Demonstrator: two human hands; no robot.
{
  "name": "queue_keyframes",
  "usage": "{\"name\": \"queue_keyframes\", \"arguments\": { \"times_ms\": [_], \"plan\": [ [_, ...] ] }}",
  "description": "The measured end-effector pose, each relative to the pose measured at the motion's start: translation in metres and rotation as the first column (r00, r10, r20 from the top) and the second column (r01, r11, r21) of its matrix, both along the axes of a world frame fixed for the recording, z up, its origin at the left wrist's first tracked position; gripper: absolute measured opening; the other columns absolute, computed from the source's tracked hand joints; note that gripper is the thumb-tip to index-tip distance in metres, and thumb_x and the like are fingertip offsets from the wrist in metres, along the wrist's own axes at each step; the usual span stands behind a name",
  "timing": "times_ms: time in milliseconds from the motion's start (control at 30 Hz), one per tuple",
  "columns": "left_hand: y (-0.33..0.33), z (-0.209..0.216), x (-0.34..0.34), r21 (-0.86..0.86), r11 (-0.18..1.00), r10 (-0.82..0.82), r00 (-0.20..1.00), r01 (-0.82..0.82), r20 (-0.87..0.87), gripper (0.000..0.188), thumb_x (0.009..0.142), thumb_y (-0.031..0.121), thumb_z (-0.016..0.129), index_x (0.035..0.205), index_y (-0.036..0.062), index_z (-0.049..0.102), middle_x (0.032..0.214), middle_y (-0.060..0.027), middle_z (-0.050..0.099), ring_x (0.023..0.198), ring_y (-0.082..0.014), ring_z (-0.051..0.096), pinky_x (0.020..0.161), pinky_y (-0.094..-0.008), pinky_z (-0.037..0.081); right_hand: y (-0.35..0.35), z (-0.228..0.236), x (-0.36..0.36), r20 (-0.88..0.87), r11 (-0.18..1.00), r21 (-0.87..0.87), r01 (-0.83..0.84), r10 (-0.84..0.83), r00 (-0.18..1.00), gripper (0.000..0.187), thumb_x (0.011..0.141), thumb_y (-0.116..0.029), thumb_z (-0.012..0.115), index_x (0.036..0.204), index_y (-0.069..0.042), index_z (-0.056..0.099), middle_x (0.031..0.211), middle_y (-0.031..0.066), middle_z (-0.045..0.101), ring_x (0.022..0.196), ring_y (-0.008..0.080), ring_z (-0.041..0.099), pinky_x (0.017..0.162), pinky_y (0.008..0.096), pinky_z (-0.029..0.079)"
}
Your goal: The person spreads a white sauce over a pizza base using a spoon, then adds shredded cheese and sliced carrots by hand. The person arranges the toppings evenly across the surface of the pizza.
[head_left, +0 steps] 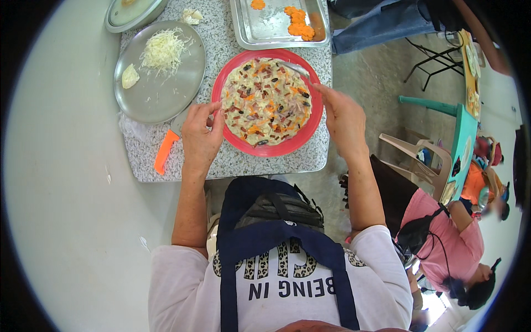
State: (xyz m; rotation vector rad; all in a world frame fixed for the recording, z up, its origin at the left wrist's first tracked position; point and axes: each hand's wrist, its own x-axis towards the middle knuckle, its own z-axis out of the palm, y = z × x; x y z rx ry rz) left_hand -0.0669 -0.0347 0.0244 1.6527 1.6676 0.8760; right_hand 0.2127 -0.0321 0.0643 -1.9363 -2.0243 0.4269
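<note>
**No boxes, labels or screens here**

There are no packages, labels, signs or screens near the fingers or anywhere else. The only writing is big dark letters on the person's white shirt (287, 276), far below the fingers.

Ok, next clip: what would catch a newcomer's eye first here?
The round red plate at the centre of the speckled grey stone table, filled with a pale, pizza-like dish dotted orange and dark. The left hand and right hand flank its rim. To the left sits a round steel plate with shredded white cheese.
</note>
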Motion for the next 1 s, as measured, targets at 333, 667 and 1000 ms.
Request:
{"name": "queue_keyframes", "arguments": {
  "times_ms": [333, 667, 1000],
  "plan": [
    [-0.003, -0.001, 0.002, 0.027, 1.000, -0.010, 1.000, 0.010, 0.028, 0.015, 0.083, 0.006, 0.067, 0.097, 0.0007, 0.068, 0.087, -0.0066, 0.063, 0.058, -0.0082, 0.051, 0.053, -0.0232, 0.042, 0.017, -0.029, 0.007, 0.075, 0.988, -0.061, 0.143, -0.138, 0.988, 0.023, 0.091, -0.018, 0.055, 0.111, -0.014, 0.065, 0.098, 0.0126, 0.068, 0.089, 0.0329, 0.065, 0.073, 0.0416, 0.050],
    [-0.010, 0.001, 0.000, 0.035, 0.999, 0.004, 0.997, -0.006, 0.072, 0.015, 0.083, 0.005, 0.068, 0.098, 0.0012, 0.068, 0.087, -0.0061, 0.063, 0.058, -0.0074, 0.051, 0.052, -0.0223, 0.041, -0.001, 0.004, 0.000, 0.015, 1.000, -0.022, -0.020, 0.020, 1.000, 0.026, 0.088, -0.011, 0.056, 0.112, -0.017, 0.066, 0.084, 0.0102, 0.066, 0.082, 0.0296, 0.063, 0.068, 0.0410, 0.048],
    [-0.029, 0.052, 0.042, 0.377, 0.926, -0.102, 0.970, 0.012, 0.220, 0.012, 0.082, 0.002, 0.067, 0.094, 0.0011, 0.068, 0.089, -0.0070, 0.064, 0.068, -0.0136, 0.059, 0.057, -0.0241, 0.046, -0.058, 0.037, -0.017, -0.347, 0.977, 0.191, 0.097, -0.025, 0.938, 0.032, 0.085, 0.004, 0.059, 0.113, -0.009, 0.066, 0.091, 0.0137, 0.067, 0.078, 0.0273, 0.065, 0.070, 0.0350, 0.050]
  ]
}}
